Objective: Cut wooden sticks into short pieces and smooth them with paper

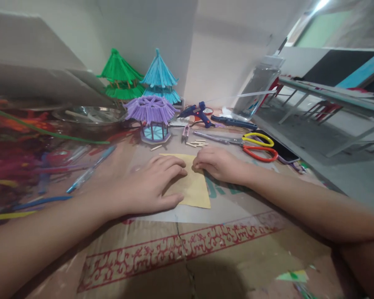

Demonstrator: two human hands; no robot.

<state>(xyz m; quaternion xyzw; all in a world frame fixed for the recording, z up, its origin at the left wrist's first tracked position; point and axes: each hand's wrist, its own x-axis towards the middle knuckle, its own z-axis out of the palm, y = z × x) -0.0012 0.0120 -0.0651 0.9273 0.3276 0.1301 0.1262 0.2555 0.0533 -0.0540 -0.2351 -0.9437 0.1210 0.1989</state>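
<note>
A small yellow sheet of paper lies on the cardboard-covered table in front of me. My left hand rests over its left part, fingers lightly bent and the thumb set apart on the paper. At the sheet's upper right edge is my right hand, its fingers curled together; whatever they pinch is hidden. Just beyond the paper stands a purple model pavilion with a pale blue floor. Several short cut sticks and small snips lie near it.
Green and blue model pavilions stand behind. A glue gun with a red light, scissors and a phone lie right of centre. At left are a metal bowl, a pen and blurred colourful pipe cleaners.
</note>
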